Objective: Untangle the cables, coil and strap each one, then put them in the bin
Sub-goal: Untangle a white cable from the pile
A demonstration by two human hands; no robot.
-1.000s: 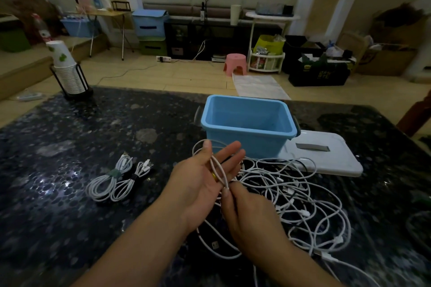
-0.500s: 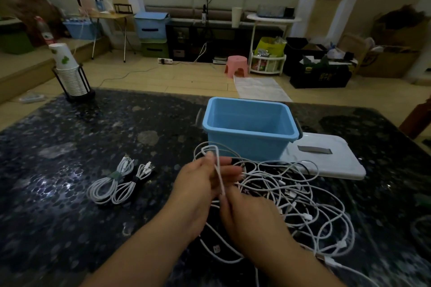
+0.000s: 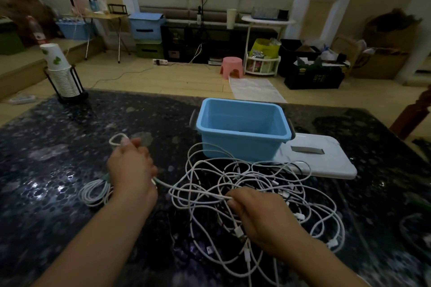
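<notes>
A tangle of white cables (image 3: 258, 184) lies on the dark stone table in front of the blue bin (image 3: 242, 128). My left hand (image 3: 130, 170) grips one white cable (image 3: 184, 190); a small loop of it sticks out above my fingers. That cable runs taut to my right hand (image 3: 261, 214), which pinches it at the left edge of the tangle. Coiled white cables (image 3: 93, 193) with a green strap lie on the table, partly hidden behind my left hand. The blue bin stands open behind the tangle.
The bin's white lid (image 3: 326, 158) lies flat to the right of the bin. A stack of paper cups in a black holder (image 3: 61, 74) stands at the table's far left corner. The dark table (image 3: 58, 137) ends just behind the bin.
My hands have moved apart: the left went left and away with the cable, the right went right and down to the tangle. The cable between them is now stretched out.
</notes>
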